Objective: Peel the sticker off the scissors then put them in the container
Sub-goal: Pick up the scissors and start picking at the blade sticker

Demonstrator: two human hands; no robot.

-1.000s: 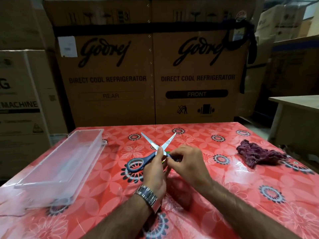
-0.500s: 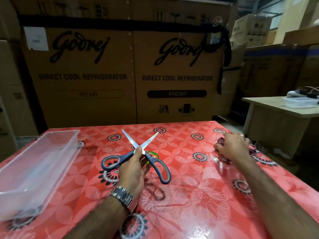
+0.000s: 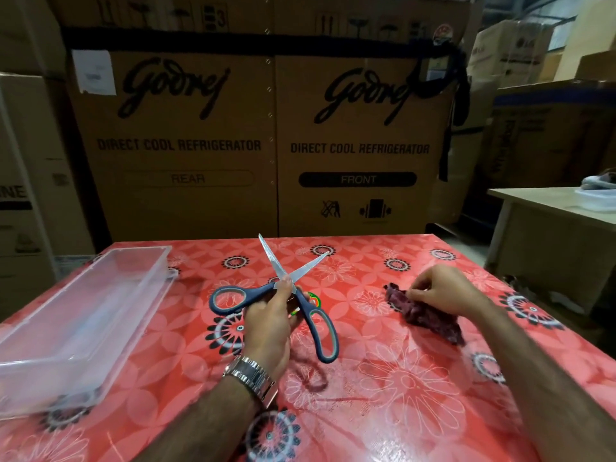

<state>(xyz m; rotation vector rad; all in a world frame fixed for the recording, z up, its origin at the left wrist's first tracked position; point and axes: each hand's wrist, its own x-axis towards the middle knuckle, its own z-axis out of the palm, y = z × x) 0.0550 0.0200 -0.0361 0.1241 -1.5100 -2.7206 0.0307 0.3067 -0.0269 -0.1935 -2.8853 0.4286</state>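
My left hand (image 3: 268, 323) holds the scissors (image 3: 301, 270) at the pivot, above the middle of the table. Their steel blades are spread and point away from me; the dark blue handles hang apart. A green and yellow sticker (image 3: 314, 299) shows by the right handle, just beside my fingers. A clear plastic container (image 3: 83, 323) lies on the table at the left, with nothing in it. My right hand (image 3: 441, 290) rests on a dark purple cloth (image 3: 426, 315) at the right and pinches its near edge.
The table wears a red flowered cover (image 3: 400, 378). Tall cardboard refrigerator boxes (image 3: 266, 128) stand just behind its far edge. A pale side table (image 3: 550, 208) with a white tray stands at the right.
My right hand has left the scissors, reached right to the purple cloth and closed its fingers on it. My left hand has lifted the spread scissors slightly.
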